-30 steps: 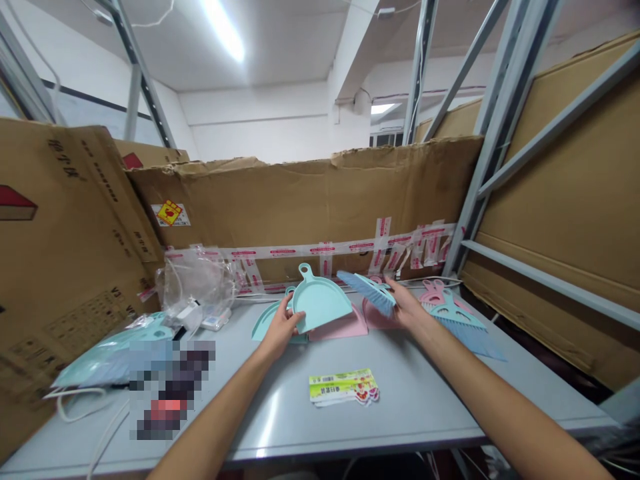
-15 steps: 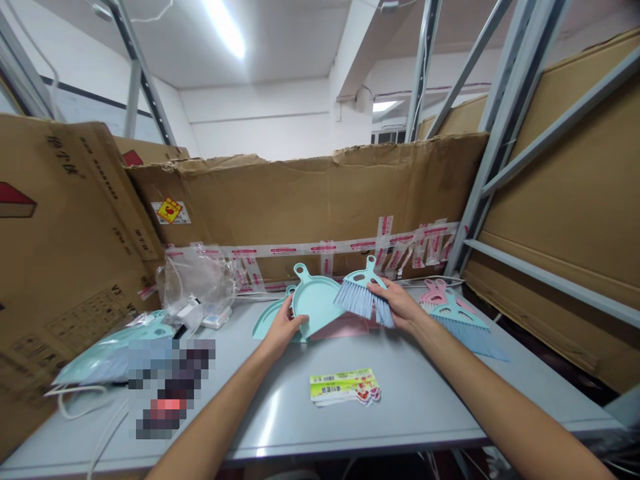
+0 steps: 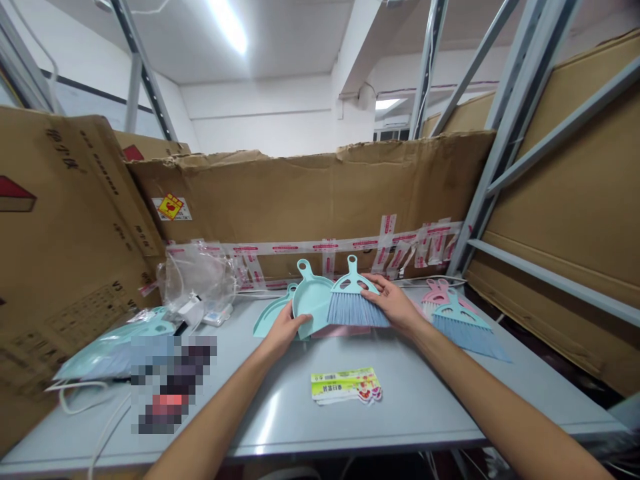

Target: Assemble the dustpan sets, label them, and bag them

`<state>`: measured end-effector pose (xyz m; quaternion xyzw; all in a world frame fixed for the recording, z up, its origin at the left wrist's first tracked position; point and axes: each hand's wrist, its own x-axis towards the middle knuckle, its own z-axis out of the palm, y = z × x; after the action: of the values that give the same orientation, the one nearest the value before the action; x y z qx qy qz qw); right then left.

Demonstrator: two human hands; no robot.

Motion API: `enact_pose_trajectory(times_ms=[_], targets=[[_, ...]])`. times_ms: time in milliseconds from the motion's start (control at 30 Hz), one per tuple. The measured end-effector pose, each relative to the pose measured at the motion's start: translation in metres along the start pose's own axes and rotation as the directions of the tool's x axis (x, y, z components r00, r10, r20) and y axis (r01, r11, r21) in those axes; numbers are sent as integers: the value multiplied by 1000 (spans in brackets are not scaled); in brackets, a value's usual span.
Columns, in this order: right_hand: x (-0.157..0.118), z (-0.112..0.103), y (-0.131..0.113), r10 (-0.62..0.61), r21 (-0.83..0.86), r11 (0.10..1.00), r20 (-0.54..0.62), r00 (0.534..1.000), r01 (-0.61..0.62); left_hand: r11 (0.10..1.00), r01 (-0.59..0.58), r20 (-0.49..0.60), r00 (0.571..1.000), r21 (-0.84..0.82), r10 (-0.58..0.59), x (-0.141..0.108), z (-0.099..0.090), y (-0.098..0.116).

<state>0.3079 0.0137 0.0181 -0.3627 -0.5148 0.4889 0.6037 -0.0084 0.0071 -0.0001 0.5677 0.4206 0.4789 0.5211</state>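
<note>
Cards (image 3: 345, 387): these lie on the table (image 3: 400, 413), at the near side.
Left hand (image 3: 285, 330): it grips the dustpan (image 3: 311, 301) at its left edge.
Right hand (image 3: 397, 307): it grips the brush (image 3: 356, 308), bristles down, overlapping the dustpan; contact I cannot tell.
Other brushes (image 3: 465, 327): they lie at the right.
Cardboard (image 3: 310, 193): it stands behind.
</note>
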Motion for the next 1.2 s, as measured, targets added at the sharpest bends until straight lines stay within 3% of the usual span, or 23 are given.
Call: enact_pose_trajectory(times_ms=[167, 300, 367, 467, 567, 633, 700, 767, 833, 933, 1033, 1200], targets=[[-9, 16, 5, -93, -144, 985, 48, 994, 99, 985, 86, 70, 995, -147, -77, -9, 13, 7], [-20, 32, 9, -168, -247, 950, 119, 979, 193, 990, 10, 145, 989, -139, 10, -17, 26, 9], [-24, 37, 9, -274, -360, 880, 152, 950, 311, 994, -44, 155, 986, -96, 58, -19, 30, 9], [-30, 41, 7, -465, -539, 673, 224, 856, 506, 994, -103, 150, 983, -31, 106, -20, 32, 9], [-33, 42, 4, -569, -613, 550, 222, 791, 567, 991, -125, 154, 979, -37, 130, -20, 32, 8], [-33, 43, 4, -570, -618, 570, 177, 802, 541, 991, -124, 155, 979, -51, 130, -20, 31, 7], [-33, 44, 6, -488, -565, 679, 130, 863, 469, 991, -113, 159, 980, -65, 122, -21, 31, 7], [-31, 46, 9, -318, -441, 835, 99, 943, 328, 993, -93, 169, 980, -74, 104, -21, 31, 7], [-30, 48, 13, -144, -313, 934, 106, 984, 170, 994, -92, 172, 980, -58, 100, -21, 30, 7], [-29, 50, 18, -37, -272, 960, 129, 991, 71, 986, -164, 140, 977, 25, 159, -21, 28, 7], [-30, 52, 19, -42, -291, 954, 110, 993, 73, 967, -234, 107, 969, 102, 223, -22, 28, 9], [-35, 56, 14, -61, -285, 955, 101, 993, 87, 962, -240, 89, 969, 131, 230, -23, 29, 11]])
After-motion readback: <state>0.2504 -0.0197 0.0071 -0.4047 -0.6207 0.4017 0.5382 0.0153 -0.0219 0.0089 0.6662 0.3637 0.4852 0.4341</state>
